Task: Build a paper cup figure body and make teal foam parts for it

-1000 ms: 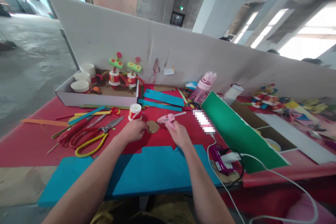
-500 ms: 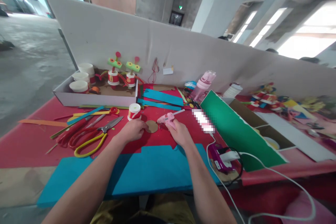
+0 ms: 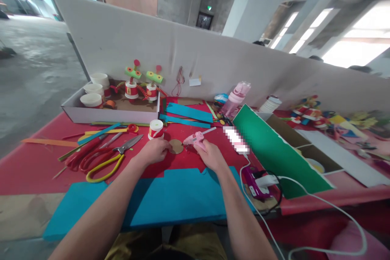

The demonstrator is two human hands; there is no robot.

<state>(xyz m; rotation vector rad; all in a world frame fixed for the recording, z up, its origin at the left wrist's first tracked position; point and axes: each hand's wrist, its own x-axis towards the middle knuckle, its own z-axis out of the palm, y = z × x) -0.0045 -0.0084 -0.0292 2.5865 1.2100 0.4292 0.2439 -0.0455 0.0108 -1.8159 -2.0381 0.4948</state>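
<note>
Nearest first: both forearms (image 3: 243, 207) run in from the bottom edge, cut off there, crossing a blue sheet (image 3: 179, 197) and covering parts of it. Just beyond, here's the left hand (image 3: 155, 151), fingers bent, tips at the left edge of a round cardboard disc (image 3: 176, 147) lying flat on the red table cover (image 3: 169, 164). Pressing it or pinching it? Cannot tell; the back of the hand hides the grip.

Over on the other side, the right hand (image 3: 210, 155) is wrapped round the handle of a pink glue gun (image 3: 193, 140), nozzle aimed left, right by the disc's edge. Contact there is too small to judge, and the trigger is hard to make out. A pale stick (image 3: 210, 130) pokes from the gun's rear.

Out to the left, scissors (image 3: 131, 144) lie with blades parted. A paper cup (image 3: 156, 130) stands just behind the left hand, its base partly masked. To the right, a blurred-out white patch (image 3: 236, 140) conceals whatever sits there, and a green panel (image 3: 277, 150) screens some of the compartments behind it.

Further back, a white-sided box (image 3: 112, 115) holds cups and two cup figures, its front wall blocking the floor nearest it. Beyond the pale partition (image 3: 195, 48), only dark slivers peek over the top, unidentifiable.
</note>
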